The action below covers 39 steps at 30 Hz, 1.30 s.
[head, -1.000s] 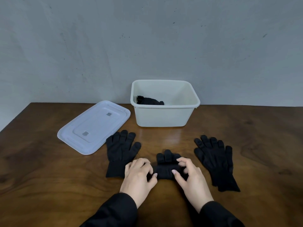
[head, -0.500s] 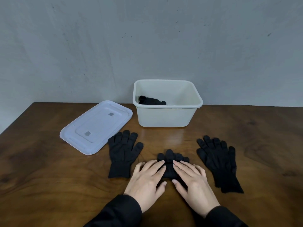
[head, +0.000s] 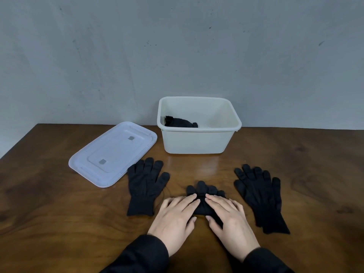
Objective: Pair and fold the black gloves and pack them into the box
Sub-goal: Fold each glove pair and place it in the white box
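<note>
— Where's the pair?
— Ahead of the box (head: 197, 141), folded gloves (head: 204, 196) lie on the table (head: 59, 223) under my flat left hand (head: 175, 213) and right hand (head: 228, 215).
— Handling?
— Soft, light knit, I'd judge; I'd pinch both folded edges.

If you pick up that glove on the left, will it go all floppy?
Probably floppy: the left glove looks like soft knit lying flat on the table. Likely light and unlikely to roll. The folded pair needs both hands pressing, so it may spring open.
</note>
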Tool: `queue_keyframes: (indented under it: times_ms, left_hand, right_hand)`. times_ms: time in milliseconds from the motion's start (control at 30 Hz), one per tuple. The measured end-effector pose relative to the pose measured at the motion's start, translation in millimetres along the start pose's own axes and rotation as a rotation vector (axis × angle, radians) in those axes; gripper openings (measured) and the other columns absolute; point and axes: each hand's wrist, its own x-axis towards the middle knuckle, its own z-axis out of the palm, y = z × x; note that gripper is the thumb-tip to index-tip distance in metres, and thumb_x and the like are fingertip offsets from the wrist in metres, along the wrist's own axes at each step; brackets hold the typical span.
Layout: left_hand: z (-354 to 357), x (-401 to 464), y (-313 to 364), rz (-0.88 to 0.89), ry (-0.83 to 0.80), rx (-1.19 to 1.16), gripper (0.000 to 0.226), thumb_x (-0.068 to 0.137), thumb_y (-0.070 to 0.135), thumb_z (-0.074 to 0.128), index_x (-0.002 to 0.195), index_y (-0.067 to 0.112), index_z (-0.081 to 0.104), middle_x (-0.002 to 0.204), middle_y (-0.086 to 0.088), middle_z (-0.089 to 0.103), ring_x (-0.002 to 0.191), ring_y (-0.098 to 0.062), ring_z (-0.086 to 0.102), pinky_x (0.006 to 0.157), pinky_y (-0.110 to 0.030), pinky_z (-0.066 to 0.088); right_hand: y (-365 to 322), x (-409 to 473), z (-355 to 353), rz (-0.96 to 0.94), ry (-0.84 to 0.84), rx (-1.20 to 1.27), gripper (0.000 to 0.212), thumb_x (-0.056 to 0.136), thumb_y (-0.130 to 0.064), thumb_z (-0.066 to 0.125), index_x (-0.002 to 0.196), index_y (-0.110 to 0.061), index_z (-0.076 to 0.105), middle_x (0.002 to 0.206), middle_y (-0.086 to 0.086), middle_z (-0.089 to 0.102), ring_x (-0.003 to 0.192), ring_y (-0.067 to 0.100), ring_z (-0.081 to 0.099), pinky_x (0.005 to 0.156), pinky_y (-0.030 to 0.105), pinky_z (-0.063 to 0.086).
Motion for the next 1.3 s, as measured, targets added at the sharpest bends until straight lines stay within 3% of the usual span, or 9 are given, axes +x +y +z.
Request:
queue_keyframes:
  times_ms: [333,533,667,833,967,1033,1133,1233,1300]
  left_hand:
    - [-0.5,6.2,8.5,-0.099,0.019,-0.042,0.037,0.093,0.039,0.054,0.129,0.033,0.057,0.132,0.018,0.057,0.119,-0.003,0.048,0.098,-0.030,0.041]
    - [-6.4,5.8,11.2,-0.145,-0.002,-0.105,0.038,0.096,0.045,0.039,0.127,0.035,0.057,0.123,0.021,0.060,0.118,0.000,0.046,0.102,-0.027,0.030]
    - [-22.9,11.7,10.8,-0.191,-0.017,-0.249,0.033,0.098,0.046,0.044,0.130,0.040,0.051,0.118,0.021,0.056,0.108,0.003,0.037,0.100,-0.019,0.019]
    - [-29.7,32.6,7.4,-0.353,-0.094,-0.397,0.023,0.092,0.049,0.054,0.114,0.046,0.053,0.098,0.018,0.056,0.096,-0.010,0.048,0.095,-0.029,0.039]
    - [-22.0,44.8,0.9,-0.324,-0.004,-0.241,0.023,0.090,0.044,0.059,0.111,0.038,0.052,0.108,0.017,0.050,0.102,-0.006,0.050,0.094,-0.032,0.040]
    - [-15.8,44.0,-0.2,-0.173,0.070,-0.088,0.017,0.092,0.039,0.055,0.107,0.035,0.061,0.115,0.015,0.052,0.106,-0.009,0.048,0.093,-0.032,0.034]
    - [-6.0,32.4,-2.7,0.011,0.068,0.014,0.032,0.096,0.040,0.045,0.111,0.028,0.071,0.125,0.010,0.062,0.116,-0.013,0.053,0.097,-0.032,0.034]
    - [2.7,22.4,-10.0,0.001,-0.030,0.050,0.046,0.095,0.049,0.043,0.132,0.028,0.059,0.141,0.011,0.053,0.130,-0.009,0.047,0.105,-0.036,0.041]
    - [4.4,23.1,-12.4,-0.018,-0.064,0.037,0.045,0.094,0.046,0.048,0.135,0.030,0.054,0.142,0.013,0.052,0.131,-0.007,0.046,0.105,-0.035,0.042]
  right_hand:
    - [-1.0,0.5,-1.1,0.007,-0.008,0.019,0.046,0.095,-0.037,0.057,0.141,-0.034,0.051,0.144,-0.026,0.046,0.136,-0.012,0.028,0.117,0.028,0.016]
    - [-3.2,-1.2,-12.6,0.052,-0.020,0.176,0.035,0.098,-0.039,0.056,0.132,-0.046,0.051,0.128,-0.038,0.045,0.127,-0.024,0.023,0.116,0.024,0.015]
    - [-4.3,-0.1,-22.8,0.197,-0.114,0.350,0.030,0.095,-0.043,0.060,0.122,-0.052,0.054,0.118,-0.034,0.049,0.122,-0.003,0.032,0.106,0.023,0.029]
    - [-4.5,18.6,-33.2,0.312,-0.093,0.534,0.020,0.092,-0.046,0.063,0.112,-0.050,0.059,0.104,-0.020,0.066,0.103,0.002,0.060,0.088,0.024,0.052]
    - [-4.7,27.7,-24.3,0.256,0.024,0.237,0.025,0.094,-0.042,0.062,0.118,-0.037,0.060,0.111,-0.021,0.055,0.102,0.001,0.048,0.098,0.033,0.042]
    - [-4.6,27.7,-18.5,0.171,0.111,0.068,0.022,0.092,-0.036,0.065,0.114,-0.033,0.064,0.114,-0.016,0.052,0.106,0.006,0.047,0.097,0.036,0.038]
    - [0.0,21.9,-7.2,-0.072,0.102,-0.020,0.025,0.090,-0.020,0.068,0.115,-0.024,0.070,0.124,-0.009,0.060,0.116,0.012,0.054,0.101,0.039,0.040]
    - [6.6,16.6,-2.5,-0.167,0.029,-0.040,0.045,0.092,-0.037,0.062,0.134,-0.020,0.061,0.139,-0.010,0.056,0.127,0.005,0.050,0.112,0.033,0.034]
    - [7.1,19.1,-2.8,-0.171,-0.009,-0.090,0.055,0.085,-0.039,0.072,0.136,-0.022,0.059,0.139,-0.012,0.057,0.126,0.002,0.052,0.111,0.028,0.033]
